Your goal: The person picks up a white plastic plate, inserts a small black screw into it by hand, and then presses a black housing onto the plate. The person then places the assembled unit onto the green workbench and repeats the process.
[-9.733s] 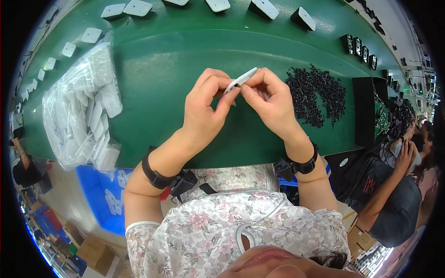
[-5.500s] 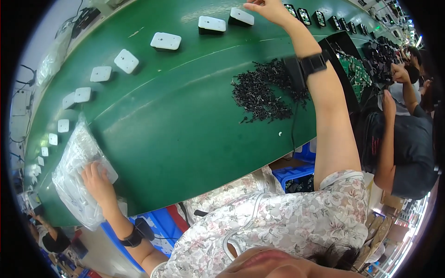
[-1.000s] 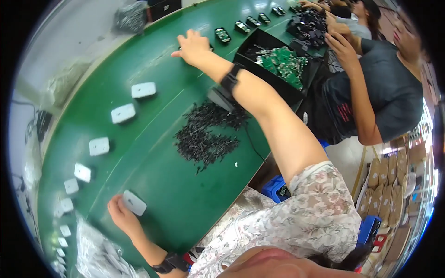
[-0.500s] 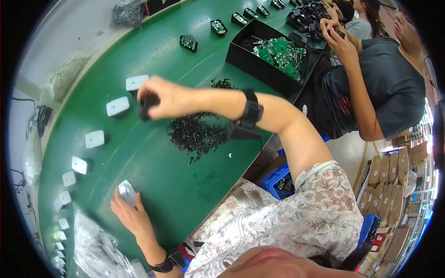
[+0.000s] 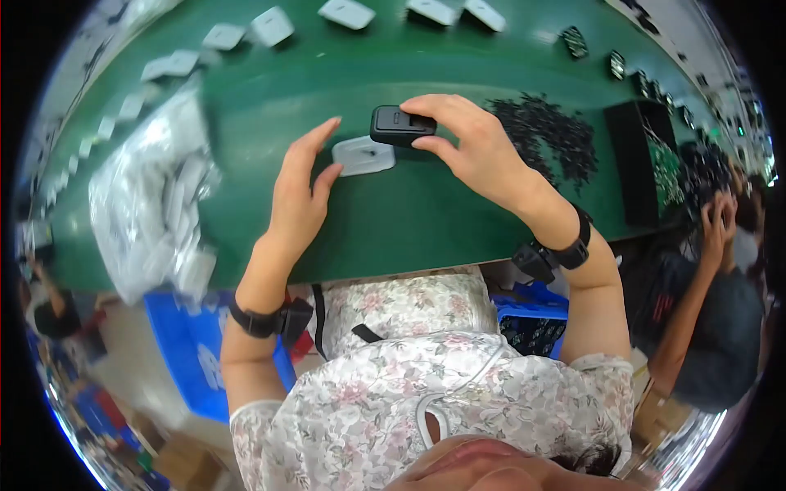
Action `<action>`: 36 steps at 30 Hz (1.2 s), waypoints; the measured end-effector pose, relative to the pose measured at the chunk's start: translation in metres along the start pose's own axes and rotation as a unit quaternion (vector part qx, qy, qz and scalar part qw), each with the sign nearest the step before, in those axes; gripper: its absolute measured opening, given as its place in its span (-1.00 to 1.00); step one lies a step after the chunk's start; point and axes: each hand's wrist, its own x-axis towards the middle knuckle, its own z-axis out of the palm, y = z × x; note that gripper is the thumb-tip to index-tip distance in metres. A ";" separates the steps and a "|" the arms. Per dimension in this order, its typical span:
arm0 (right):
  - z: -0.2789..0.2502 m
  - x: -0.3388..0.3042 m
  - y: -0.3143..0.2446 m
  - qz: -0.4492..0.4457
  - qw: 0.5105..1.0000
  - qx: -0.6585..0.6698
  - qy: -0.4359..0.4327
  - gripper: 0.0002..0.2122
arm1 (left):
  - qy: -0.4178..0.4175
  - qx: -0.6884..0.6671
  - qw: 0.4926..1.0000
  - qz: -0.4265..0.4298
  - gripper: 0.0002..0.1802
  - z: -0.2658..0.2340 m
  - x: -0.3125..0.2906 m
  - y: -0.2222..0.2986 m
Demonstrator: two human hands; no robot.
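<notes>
Right hand [image 5: 479, 151] grips a small black rectangular part [image 5: 401, 125], fingers [image 5: 430, 105] over its top edge and thumb under, held just above the green bench [image 5: 393, 221]. Left hand [image 5: 299, 192] is unclenched, fingers spread, fingertips touching the left edge of a white rounded-rectangle housing [image 5: 363, 155] lying flat on the bench. Black part sits right beside and slightly above the white housing, overlapping its upper right corner (can't tell whether they actually touch). To the right of the right hand's fingers: a heap of small black parts [image 5: 544, 135] on the bench, then a black tray [image 5: 647, 159] with green circuit boards further right. To the left of the left hand's fingers: a clear plastic bag of white housings [image 5: 155, 204], blurred. Beyond both hands, along the far edge of the bench: a row of white housings [image 5: 348, 12] and a few small dark units [image 5: 575, 41] at the far right. Black wristbands on both wrists. Another person [image 5: 712, 311] in a dark shirt sits at the right rim, hands raised, well apart from this work.
</notes>
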 end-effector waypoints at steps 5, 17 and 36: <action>0.018 0.012 -0.020 -0.059 0.998 0.013 -0.024 -0.65 | -0.004 -0.016 1.000 0.027 -0.42 -0.010 -0.008 0.004; 0.032 0.014 -0.017 -0.099 0.991 -0.059 -0.074 -0.61 | -0.065 0.180 0.976 0.109 -0.44 -0.011 -0.016 -0.003; 0.015 0.031 -0.005 0.206 0.924 0.306 -0.098 -0.63 | -0.019 0.069 0.996 -0.062 -0.54 -0.001 0.005 0.009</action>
